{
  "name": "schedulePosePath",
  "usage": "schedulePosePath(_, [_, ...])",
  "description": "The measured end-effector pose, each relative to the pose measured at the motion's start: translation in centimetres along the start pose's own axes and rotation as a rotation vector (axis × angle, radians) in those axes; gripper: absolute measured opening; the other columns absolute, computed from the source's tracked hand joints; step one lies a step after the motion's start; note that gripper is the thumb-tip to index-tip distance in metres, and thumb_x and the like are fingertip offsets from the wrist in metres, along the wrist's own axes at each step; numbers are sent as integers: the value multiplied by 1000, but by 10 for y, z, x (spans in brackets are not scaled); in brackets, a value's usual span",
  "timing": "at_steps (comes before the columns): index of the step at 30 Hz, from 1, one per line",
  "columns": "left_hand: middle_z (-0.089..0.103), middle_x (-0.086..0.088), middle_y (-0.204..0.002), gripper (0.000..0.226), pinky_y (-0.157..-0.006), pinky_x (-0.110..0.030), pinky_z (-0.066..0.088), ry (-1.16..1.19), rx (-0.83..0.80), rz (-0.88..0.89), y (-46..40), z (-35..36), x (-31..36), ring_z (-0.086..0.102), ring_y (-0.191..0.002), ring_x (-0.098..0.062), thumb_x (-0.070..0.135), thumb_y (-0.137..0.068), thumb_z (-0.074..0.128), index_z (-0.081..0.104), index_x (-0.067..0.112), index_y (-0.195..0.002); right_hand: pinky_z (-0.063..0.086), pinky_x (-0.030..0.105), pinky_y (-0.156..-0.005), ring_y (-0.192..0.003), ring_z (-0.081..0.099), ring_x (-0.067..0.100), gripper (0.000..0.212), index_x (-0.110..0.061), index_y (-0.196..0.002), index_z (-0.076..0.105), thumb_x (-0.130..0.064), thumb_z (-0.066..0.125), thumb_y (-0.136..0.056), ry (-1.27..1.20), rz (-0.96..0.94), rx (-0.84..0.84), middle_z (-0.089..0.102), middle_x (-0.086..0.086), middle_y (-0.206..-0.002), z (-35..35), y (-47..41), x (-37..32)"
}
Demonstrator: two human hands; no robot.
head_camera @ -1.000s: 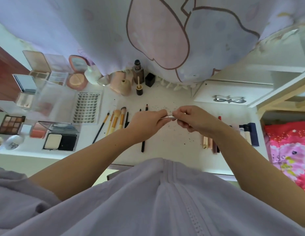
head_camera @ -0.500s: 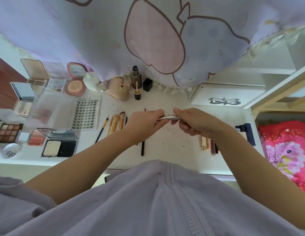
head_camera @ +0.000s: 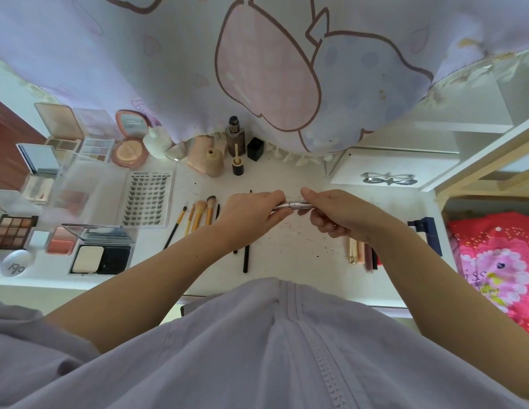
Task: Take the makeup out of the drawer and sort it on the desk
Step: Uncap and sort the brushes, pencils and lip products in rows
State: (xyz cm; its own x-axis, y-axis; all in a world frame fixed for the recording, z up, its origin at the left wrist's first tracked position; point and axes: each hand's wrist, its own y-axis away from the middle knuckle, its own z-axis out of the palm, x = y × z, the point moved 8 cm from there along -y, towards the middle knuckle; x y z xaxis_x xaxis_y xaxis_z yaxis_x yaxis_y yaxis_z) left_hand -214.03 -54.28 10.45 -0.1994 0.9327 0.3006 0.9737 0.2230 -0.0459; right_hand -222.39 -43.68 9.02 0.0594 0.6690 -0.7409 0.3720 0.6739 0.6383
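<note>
A thin silver makeup pen (head_camera: 295, 205) is held level above the middle of the white desk (head_camera: 289, 249). My left hand (head_camera: 251, 215) grips its left end and my right hand (head_camera: 337, 212) pinches its right end. Bamboo-handled brushes (head_camera: 199, 215) and black pencils (head_camera: 246, 256) lie in a row on the desk just left of my left hand. Lip tubes (head_camera: 362, 252) lie in a row under my right wrist, partly hidden by it.
Open palettes and compacts (head_camera: 89, 255) fill the left side, with a lash card (head_camera: 146, 200) beside them. Bottles (head_camera: 236, 138) stand at the back under a hanging curtain. A white drawer unit (head_camera: 384, 172) sits at the right; a dark blue tube (head_camera: 428, 231) lies near it.
My hands have drawn slightly apart along the silver pen, so more of it shows between them. The view has tilted a little downward.
</note>
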Motion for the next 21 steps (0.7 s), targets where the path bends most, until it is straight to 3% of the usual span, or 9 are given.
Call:
schedulePosePath(2, [39,12,-68,33,-46,-20,27,-2,-9,3,0,2,1,33,-49,-5,47,-96,36,54,20,-102,26,17,-40,-43,32,5,43,-8,-94,62,-45,40,-98,8,1,5,41,-6,-53,1,-1,1])
schedulePosePath(5, [37,12,-66,32,-47,-21,30,3,-13,-4,1,3,-1,35,-51,-6,47,-96,36,53,20,-100,33,16,-44,-50,43,4,28,-11,-99,62,-37,52,-95,34,-35,23,51,-5,-64,1,0,0])
schedulePosePath(9, [43,12,-72,33,-48,-21,32,1,-12,11,3,5,1,42,-54,-10,47,-96,36,53,20,-101,29,16,-41,-45,37,5,39,-12,-95,64,-46,45,-96,-26,-8,10,46,-5,-57,1,0,6])
schedulePosePath(13, [43,12,-69,33,-47,-22,32,-3,-24,6,2,9,1,42,-53,-10,48,-96,34,52,21,-100,38,15,-45,-54,48,3,18,-18,-96,64,-33,54,-94,-20,-28,20,57,-5,-70,-2,1,6])
schedulePosePath(17, [49,11,-74,31,-46,-20,30,0,-12,15,2,10,1,43,-54,-9,47,-96,35,52,22,-100,31,15,-40,-47,40,4,35,-10,-97,64,-40,44,-98,-57,-5,8,51,-5,-61,-2,0,9])
schedulePosePath(21, [37,13,-64,31,-47,-22,30,2,-18,1,2,11,0,37,-50,-6,48,-96,36,52,22,-98,35,15,-44,-56,45,5,23,-15,-100,63,-34,50,-97,-37,-19,10,54,-4,-71,-2,0,7])
